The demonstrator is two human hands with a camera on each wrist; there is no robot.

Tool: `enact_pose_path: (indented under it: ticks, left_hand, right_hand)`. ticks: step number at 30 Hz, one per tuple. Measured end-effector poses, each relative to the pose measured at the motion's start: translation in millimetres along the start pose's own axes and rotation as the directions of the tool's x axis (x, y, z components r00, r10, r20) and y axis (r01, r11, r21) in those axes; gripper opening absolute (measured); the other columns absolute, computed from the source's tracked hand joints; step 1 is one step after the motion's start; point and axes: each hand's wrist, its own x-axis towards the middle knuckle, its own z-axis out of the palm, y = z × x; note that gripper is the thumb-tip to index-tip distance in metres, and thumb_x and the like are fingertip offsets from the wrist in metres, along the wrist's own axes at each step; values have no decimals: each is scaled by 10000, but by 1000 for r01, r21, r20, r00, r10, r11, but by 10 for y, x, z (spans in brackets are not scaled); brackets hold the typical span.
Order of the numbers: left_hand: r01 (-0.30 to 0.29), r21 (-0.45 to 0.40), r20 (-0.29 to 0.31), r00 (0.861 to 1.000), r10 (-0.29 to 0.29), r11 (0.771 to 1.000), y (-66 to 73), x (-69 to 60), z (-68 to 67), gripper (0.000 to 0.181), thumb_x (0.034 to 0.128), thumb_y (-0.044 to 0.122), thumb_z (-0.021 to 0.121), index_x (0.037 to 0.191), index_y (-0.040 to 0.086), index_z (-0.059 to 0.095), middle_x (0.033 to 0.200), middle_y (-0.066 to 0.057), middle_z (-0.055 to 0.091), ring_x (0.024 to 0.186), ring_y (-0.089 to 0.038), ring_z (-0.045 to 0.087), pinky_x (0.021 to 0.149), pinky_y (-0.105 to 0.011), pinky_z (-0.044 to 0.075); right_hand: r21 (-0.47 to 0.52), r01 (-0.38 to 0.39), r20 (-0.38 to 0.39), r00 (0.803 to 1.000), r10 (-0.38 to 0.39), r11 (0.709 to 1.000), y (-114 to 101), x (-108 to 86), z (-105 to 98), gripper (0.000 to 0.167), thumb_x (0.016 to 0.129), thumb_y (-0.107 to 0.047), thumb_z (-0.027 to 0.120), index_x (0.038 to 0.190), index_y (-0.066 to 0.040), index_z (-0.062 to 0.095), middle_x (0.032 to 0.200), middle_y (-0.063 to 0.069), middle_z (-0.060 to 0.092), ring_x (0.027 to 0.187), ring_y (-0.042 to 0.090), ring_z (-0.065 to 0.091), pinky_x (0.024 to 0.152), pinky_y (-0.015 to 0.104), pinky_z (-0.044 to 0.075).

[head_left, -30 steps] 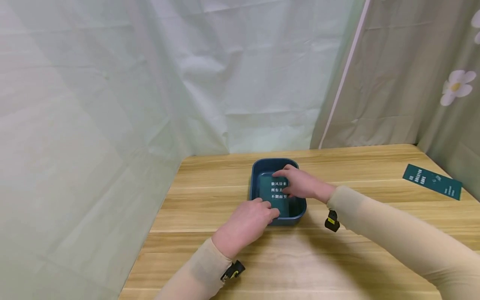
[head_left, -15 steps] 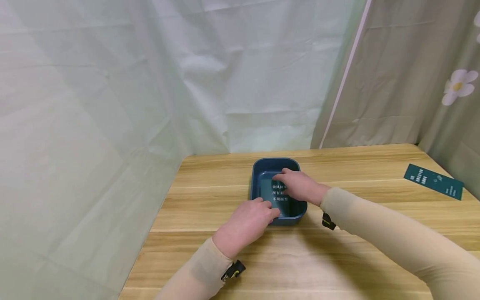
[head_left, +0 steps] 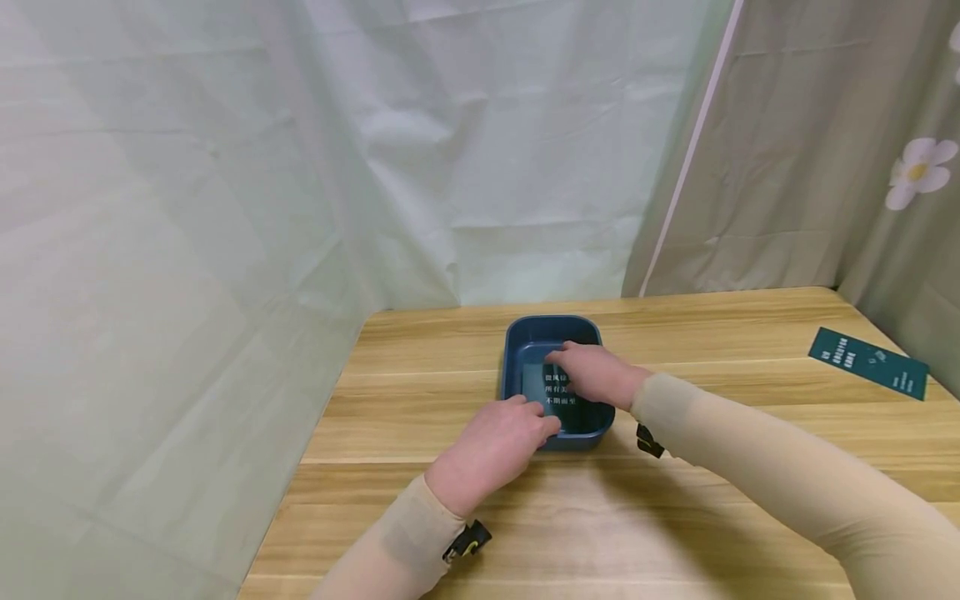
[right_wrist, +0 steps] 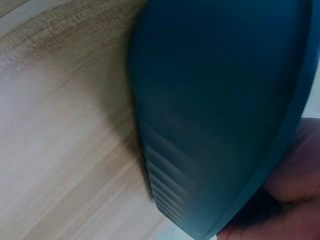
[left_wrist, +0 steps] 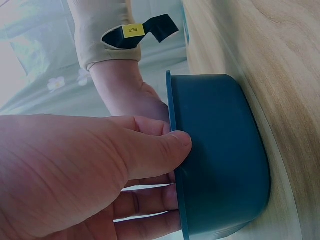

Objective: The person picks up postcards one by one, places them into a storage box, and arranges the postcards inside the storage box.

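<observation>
A dark blue rectangular plastic bin (head_left: 551,331) stands on the wooden table. My left hand (head_left: 491,450) grips its near rim; in the left wrist view the thumb (left_wrist: 172,147) lies on the outer wall and the other fingers reach behind the rim. My right hand (head_left: 602,375) reaches inside over the right side. Its fingers pinch the upper right edge of a dark green card (head_left: 534,385) with white Chinese lettering, partly covered by them. The bin's outer wall (right_wrist: 210,110) fills most of the right wrist view, with fingers (right_wrist: 295,175) at its rim.
A long dark green bookmark (head_left: 870,362) with white print lies flat at the table's right side. Pale curtains (head_left: 480,167) hang behind and to the left. Wooden tabletop (head_left: 420,358) surrounds the bin.
My right hand has moved slightly left and down, and the card has sunk lower in the bin with it. The left hand and the bin have hardly moved.
</observation>
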Motion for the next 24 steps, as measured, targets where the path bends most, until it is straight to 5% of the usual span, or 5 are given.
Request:
enact_pose_path:
  ticks: [10, 24]
  left_hand:
    - [-2, -8, 1, 1000, 2, 1000, -5, -9, 0, 157, 1039, 167, 801, 1169, 252, 825, 1009, 40, 763, 801, -128, 621, 720, -242, 559]
    - [-13, -15, -21, 1000, 12, 1000, -13, -5, 1, 126, 1043, 172, 797, 1145, 241, 827, 973, 40, 755, 767, -121, 587, 676, -214, 517]
  right_hand:
    - [-62, -7, 11, 1000, 8, 998, -24, 44, 37, 462, 975, -40, 833, 1416, -11, 697, 1365, 187, 726, 1240, 339, 704, 1085, 501, 564]
    - [-78, -27, 87, 996, 34, 997, -51, 146, -55, 378, 933, -37, 882, 1292, -5, 768, 1186, 128, 755, 1074, 255, 698, 1057, 452, 582]
